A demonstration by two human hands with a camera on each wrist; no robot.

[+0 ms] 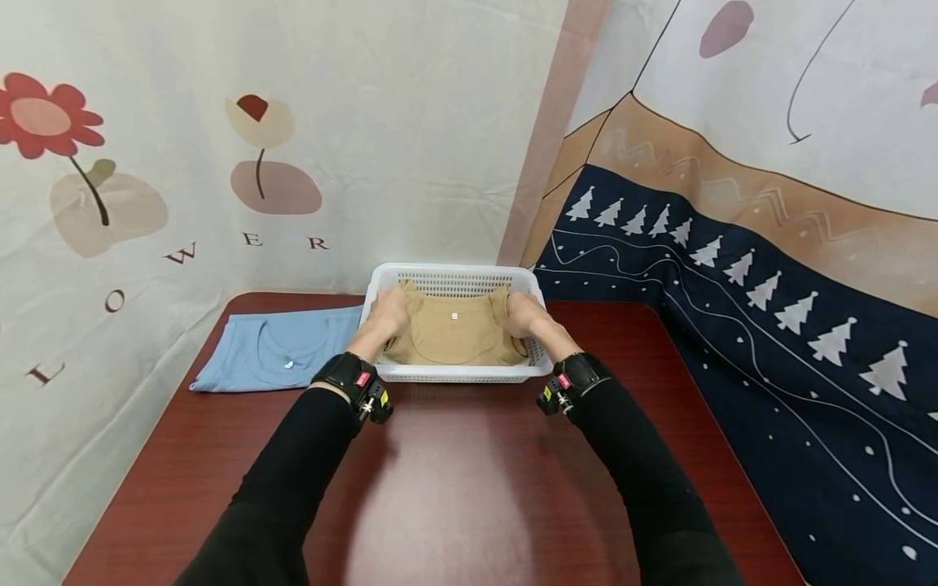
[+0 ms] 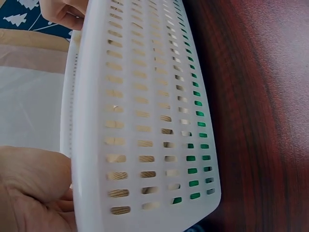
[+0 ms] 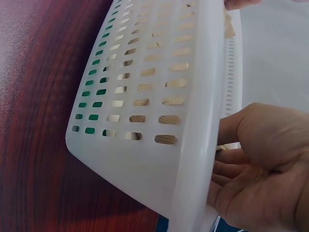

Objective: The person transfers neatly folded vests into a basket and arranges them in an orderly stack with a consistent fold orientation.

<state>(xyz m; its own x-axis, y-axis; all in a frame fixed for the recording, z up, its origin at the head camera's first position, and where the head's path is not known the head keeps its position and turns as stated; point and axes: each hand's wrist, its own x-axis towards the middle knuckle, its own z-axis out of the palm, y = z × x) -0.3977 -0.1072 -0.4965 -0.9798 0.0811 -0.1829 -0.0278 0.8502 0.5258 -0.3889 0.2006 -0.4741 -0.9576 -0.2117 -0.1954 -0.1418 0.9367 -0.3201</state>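
Observation:
A tan shirt [image 1: 454, 338], folded with its neckline up, lies in a white perforated plastic basket [image 1: 454, 373]. My left hand [image 1: 388, 312] grips the shirt's left edge inside the basket. At the opposite edge my right hand [image 1: 524, 315] holds the cloth between thumb and curled fingers. In the left wrist view, the basket wall [image 2: 91, 145] hides most of the left fingertips. The right wrist view has the right hand [image 3: 265, 164] just inside the basket rim [image 3: 198, 130], a bit of tan cloth by its fingers. Tan and green show through the slots.
A folded light blue shirt [image 1: 289, 350] lies left of the basket on the reddish-brown table [image 1: 454, 480]. Behind the table hangs a pale curtain [image 1: 410, 146] with flower prints. To the right hangs a navy cloth [image 1: 740, 366] with white trees.

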